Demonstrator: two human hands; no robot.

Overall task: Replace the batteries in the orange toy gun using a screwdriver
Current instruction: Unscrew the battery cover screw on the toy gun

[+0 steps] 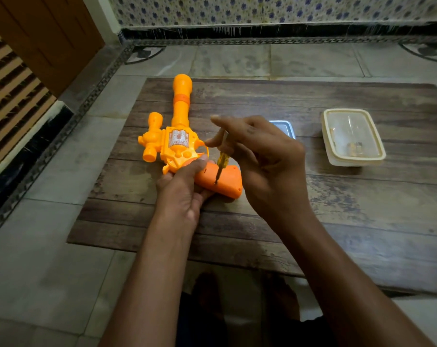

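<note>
The orange toy gun (177, 136) lies flat on the wooden board (337, 209), barrel pointing away from me, its darker orange grip (227, 179) nearest my hands. My left hand (182, 194) clasps the gun where the body meets the grip, thumb pressed on top. My right hand (257, 156) pinches a small screwdriver (222, 162) with a yellow handle, held nearly upright. Its metal tip touches the top face of the grip. The upper end of the screwdriver is hidden by my fingers.
A cream plastic container (352, 137) with a clear lid sits on the board to the right, small items inside. A small metal tray (283, 127) peeks out behind my right hand. The board lies on a tiled floor (49, 271); my feet show below.
</note>
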